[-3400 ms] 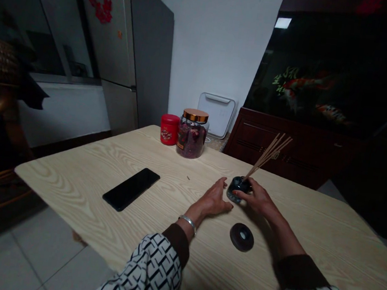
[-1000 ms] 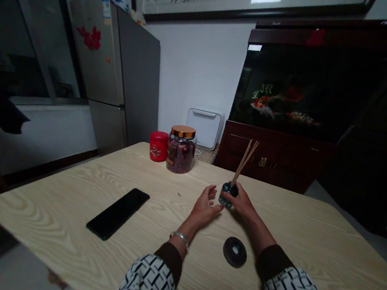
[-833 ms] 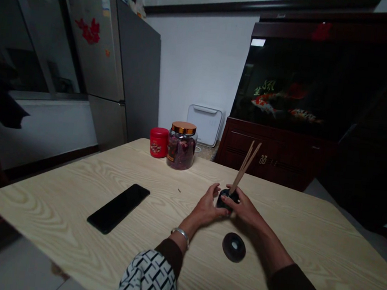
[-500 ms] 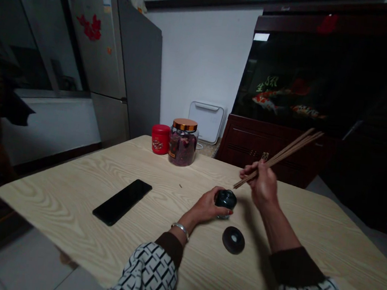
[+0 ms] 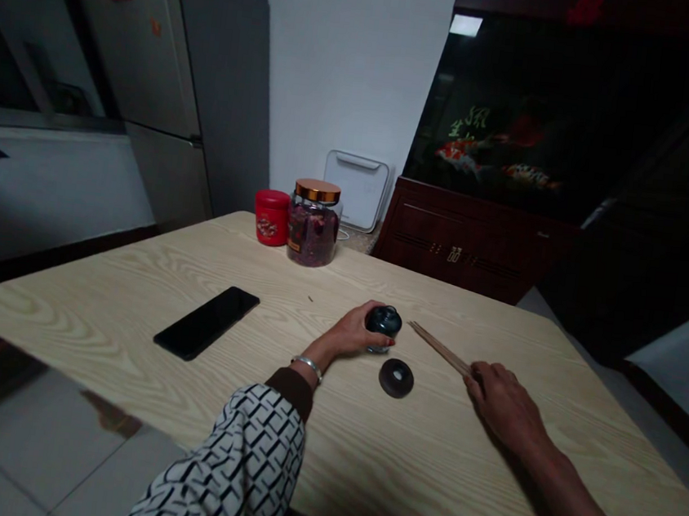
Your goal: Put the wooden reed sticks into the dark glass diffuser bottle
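Observation:
My left hand [image 5: 354, 334] is wrapped round a small dark round bottle [image 5: 383, 320] that stands on the pale wooden table [image 5: 132, 285]. My right hand [image 5: 505, 405] rests on the table to the right, its fingers closed on the near end of a bundle of thin wooden sticks [image 5: 438, 348]. The sticks lie flat on the tabletop, pointing toward the bottle. A dark round lid with a pale centre [image 5: 396, 377] lies just in front of the bottle, between my two hands.
A black phone [image 5: 205, 332] lies face up on the table's left side. At the far edge stand a red tin [image 5: 271, 217] and a glass jar with a copper lid [image 5: 313, 223]. Beyond are a grey fridge [image 5: 172, 76], a white box [image 5: 356, 180] and a dark fish tank [image 5: 506, 127].
My right hand pulled the sticks out of the bottle, swung them right and laid them down on the table. My left hand closed round the bottle. The view tilted down.

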{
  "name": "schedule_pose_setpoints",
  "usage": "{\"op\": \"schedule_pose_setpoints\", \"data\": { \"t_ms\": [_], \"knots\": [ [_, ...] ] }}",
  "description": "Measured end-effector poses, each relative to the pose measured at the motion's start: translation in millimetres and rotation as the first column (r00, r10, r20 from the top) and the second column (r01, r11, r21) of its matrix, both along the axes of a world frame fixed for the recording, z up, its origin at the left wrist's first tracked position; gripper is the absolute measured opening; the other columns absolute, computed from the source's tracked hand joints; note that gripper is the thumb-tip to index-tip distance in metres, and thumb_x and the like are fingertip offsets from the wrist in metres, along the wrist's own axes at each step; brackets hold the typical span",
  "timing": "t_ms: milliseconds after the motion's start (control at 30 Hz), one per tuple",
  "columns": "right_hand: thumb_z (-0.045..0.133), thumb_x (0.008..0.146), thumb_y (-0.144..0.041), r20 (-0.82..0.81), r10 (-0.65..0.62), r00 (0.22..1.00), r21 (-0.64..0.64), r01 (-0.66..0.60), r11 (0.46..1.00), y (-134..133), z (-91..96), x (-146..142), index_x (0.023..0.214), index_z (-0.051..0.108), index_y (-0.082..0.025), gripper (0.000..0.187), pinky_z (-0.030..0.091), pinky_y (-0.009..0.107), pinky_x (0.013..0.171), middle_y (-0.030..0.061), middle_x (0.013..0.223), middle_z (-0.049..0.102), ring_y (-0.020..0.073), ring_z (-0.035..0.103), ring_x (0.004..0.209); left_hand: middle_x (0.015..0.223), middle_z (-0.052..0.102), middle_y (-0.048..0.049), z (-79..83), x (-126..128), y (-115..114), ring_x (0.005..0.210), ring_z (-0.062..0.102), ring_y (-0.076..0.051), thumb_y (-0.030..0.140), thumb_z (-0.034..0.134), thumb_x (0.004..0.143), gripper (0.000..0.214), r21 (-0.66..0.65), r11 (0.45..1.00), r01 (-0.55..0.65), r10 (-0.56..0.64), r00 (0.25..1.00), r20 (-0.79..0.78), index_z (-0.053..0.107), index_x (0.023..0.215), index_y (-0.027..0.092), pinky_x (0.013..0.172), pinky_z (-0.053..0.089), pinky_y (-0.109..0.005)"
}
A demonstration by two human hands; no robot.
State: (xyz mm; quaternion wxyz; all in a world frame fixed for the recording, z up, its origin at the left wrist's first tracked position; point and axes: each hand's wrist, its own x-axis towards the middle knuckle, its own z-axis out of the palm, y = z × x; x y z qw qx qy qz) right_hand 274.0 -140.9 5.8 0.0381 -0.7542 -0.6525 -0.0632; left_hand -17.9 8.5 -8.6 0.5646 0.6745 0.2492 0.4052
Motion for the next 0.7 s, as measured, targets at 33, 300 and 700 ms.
{"op": "schedule_pose_setpoints", "data": {
  "t_ms": [33,300,700],
  "knots": [
    [0.04,0.097,-0.039,0.017,0.03,0.999,0.024,-0.031,0.999,-1,5.4,-4,0.11,0.062,-0.019,0.033,0.045,0.042,0.083,0.0156,0.112,0.064,0.0325,0.06,0.105,0.115,0.066,-0.0102,-1.0,0,1,0.104,0.063,-0.022,0.022,0.088,0.06,0.07,0.0,1.0,0.001,-0.001,1.0,0.003,0.058,0.122,0.016,0.097,0.047,-0.038],
    [0.063,0.084,-0.053,-0.36,0.377,0.853,-0.086,-0.433,0.897,8,50.9,-105,0.132,0.055,-0.025,0.056,0.048,0.039,0.091,0.0107,0.123,0.059,0.0279,0.061,0.108,0.112,0.066,-0.0094,-3.7,0,3,0.102,0.061,-0.021,0.026,0.089,0.059,0.071,0.018,1.0,0.01,-0.01,1.0,0.007,0.058,0.122,0.015,0.096,0.047,-0.037],
    [0.08,0.07,-0.036,-0.91,0.409,0.061,0.41,-0.007,0.912,64,85.6,-114,0.116,0.054,-0.032,0.052,0.049,0.037,0.091,-0.0016,0.1,0.068,0.0189,0.065,0.097,0.111,0.066,-0.0106,-11.1,0,4,0.103,0.061,-0.023,0.032,0.09,0.059,0.076,0.022,1.0,0.002,-0.002,1.0,0.01,0.057,0.126,0.017,0.097,0.047,-0.042]
  ]
}}
